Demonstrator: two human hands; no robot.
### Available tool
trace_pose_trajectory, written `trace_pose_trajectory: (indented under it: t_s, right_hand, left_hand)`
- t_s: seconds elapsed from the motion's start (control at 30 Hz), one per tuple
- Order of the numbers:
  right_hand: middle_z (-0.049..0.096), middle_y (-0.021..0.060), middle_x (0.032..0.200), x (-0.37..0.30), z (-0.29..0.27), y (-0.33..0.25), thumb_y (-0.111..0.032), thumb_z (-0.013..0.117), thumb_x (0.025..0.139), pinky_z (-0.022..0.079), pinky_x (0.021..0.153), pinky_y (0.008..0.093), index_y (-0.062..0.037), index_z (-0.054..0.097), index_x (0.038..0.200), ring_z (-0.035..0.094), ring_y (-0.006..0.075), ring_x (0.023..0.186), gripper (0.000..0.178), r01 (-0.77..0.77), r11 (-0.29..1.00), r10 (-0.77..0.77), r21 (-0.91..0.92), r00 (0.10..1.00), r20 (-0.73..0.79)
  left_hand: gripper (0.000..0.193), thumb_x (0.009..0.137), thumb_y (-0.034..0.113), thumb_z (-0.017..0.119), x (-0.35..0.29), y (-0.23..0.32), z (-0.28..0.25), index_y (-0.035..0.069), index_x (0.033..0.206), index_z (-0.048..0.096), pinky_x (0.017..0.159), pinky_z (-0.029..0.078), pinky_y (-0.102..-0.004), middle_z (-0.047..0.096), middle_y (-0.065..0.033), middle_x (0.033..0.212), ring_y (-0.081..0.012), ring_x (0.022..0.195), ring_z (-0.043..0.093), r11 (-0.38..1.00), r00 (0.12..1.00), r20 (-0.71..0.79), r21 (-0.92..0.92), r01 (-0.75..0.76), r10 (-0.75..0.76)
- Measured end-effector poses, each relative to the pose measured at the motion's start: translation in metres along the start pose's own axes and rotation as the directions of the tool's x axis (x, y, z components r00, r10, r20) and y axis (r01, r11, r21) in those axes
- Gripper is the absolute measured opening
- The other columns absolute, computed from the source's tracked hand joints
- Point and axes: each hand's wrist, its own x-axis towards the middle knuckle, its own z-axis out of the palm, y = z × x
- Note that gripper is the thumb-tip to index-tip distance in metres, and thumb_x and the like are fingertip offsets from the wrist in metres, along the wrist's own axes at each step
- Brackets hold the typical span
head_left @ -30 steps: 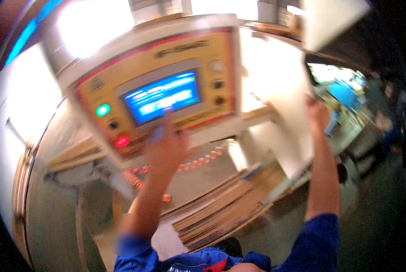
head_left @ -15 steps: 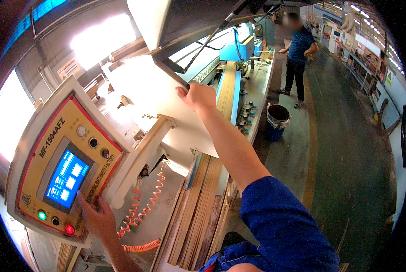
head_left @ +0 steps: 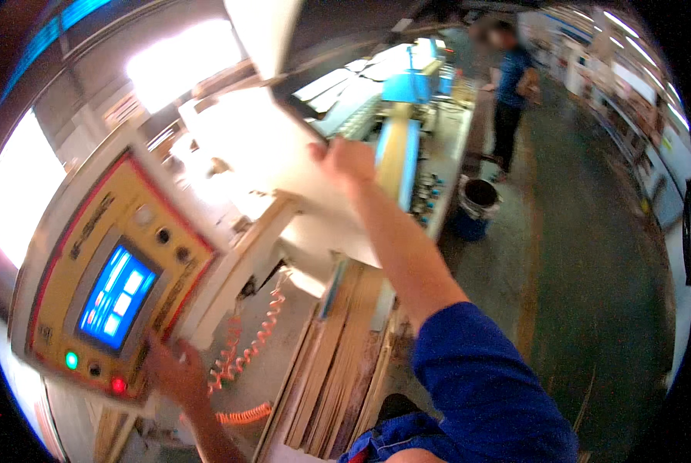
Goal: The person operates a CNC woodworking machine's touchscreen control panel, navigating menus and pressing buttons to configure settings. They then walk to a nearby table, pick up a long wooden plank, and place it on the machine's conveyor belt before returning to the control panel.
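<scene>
R hand (head_left: pixel 349 163) grasps the cover edge (head_left: pixel 299 112); a firm wrap suits it. L hand (head_left: pixel 177 374), released, fingers loose, is just off the lit screen (head_left: pixel 119 297), near its lower R corner; contact unclear b/c blur. For taps, use 1 fingertip, clear of the red btn (head_left: pixel 119 384).

- The left hand (head_left: pixel 177 373), with a finger over the blue screen (head_left: pixel 118 298) a second ago and near its edge half a second ago, has drawn back clear of its lower right side.
- With the view turned, the right hand (head_left: pixel 347 163) and blue machine unit (head_left: pixel 406 88), first about level with the screen, appear above right of it.
</scene>
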Motion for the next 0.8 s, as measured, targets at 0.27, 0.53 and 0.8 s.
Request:
trace_pose_trajectory:
  t_s: [0.27, 0.53, 0.8]
  right_hand:
    - [0.073, 0.0241, 0.094, -0.001, -0.031, 0.024, -0.076, 0.042, 0.092, 0.056, 0.078, 0.0524, -0.0007, 0.07, 0.103, 0.072, 0.0407, 0.091, 0.081, -0.038, 0.986, 0.039, -0.163, 0.999, 0.005]
    - [0.074, 0.0218, 0.101, 0.003, -0.02, 0.01, -0.074, 0.042, 0.093, 0.056, 0.081, 0.0513, -0.0036, 0.071, 0.108, 0.071, 0.04, 0.095, 0.078, -0.023, 0.988, 0.033, -0.155, 0.998, 0.058]
    - [0.074, 0.0214, 0.101, 0.003, -0.023, 0.01, -0.074, 0.041, 0.093, 0.056, 0.081, 0.0507, -0.003, 0.072, 0.107, 0.072, 0.0396, 0.095, 0.079, -0.025, 0.985, 0.036, -0.171, 0.997, 0.065]
  left_hand:
    - [0.059, 0.082, 0.026, 0.07, 0.011, 0.013, -0.001, 0.005, 0.136, 0.057, 0.077, 0.05, -0.0475, 0.065, -0.0137, 0.097, -0.0317, 0.088, 0.062, 0.984, 0.985, -0.121, -0.115, -0.138, 0.124]
    - [0.069, 0.081, 0.029, 0.072, 0.014, 0.018, -0.006, 0.006, 0.143, 0.05, 0.082, 0.053, -0.0485, 0.068, -0.0162, 0.107, -0.0335, 0.092, 0.066, 0.99, 0.997, -0.053, -0.121, -0.07, 0.064]
    - [0.07, 0.085, 0.027, 0.072, 0.043, 0.036, -0.029, 0.003, 0.145, 0.045, 0.075, 0.057, -0.0474, 0.07, -0.0191, 0.102, -0.0352, 0.089, 0.069, 0.967, 0.995, 0.094, -0.253, -0.015, 0.04]
